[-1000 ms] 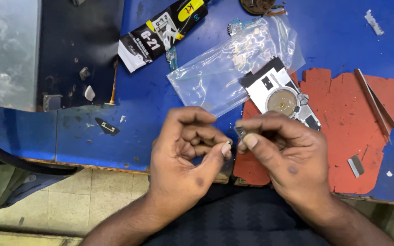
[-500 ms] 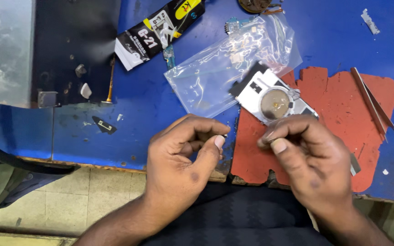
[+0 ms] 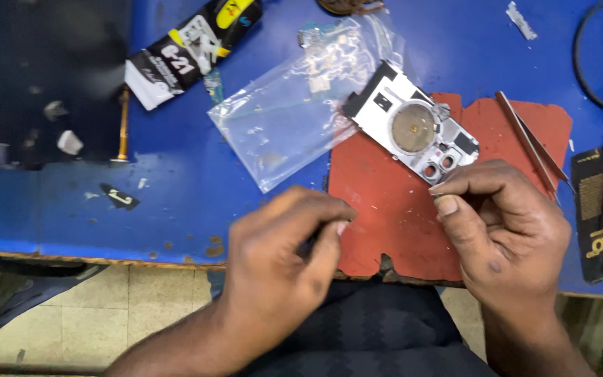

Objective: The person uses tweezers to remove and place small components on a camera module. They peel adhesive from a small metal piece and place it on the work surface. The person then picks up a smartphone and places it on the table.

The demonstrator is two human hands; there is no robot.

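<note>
Currently: my right hand (image 3: pixel 504 234) pinches the silver phone frame (image 3: pixel 413 129) at its lower corner, on the red mat (image 3: pixel 399 223). My left hand (image 3: pixel 284 269), fingers curled together, grip contents hidden. Frame remains bare, reassembly pending.

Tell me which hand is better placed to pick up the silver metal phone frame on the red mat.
Right. The right hand has its fingertips at the lower edge of the silver metal phone frame; the left hand sits farther off, near the blue table's edge.

Head camera, close, straight down
</note>
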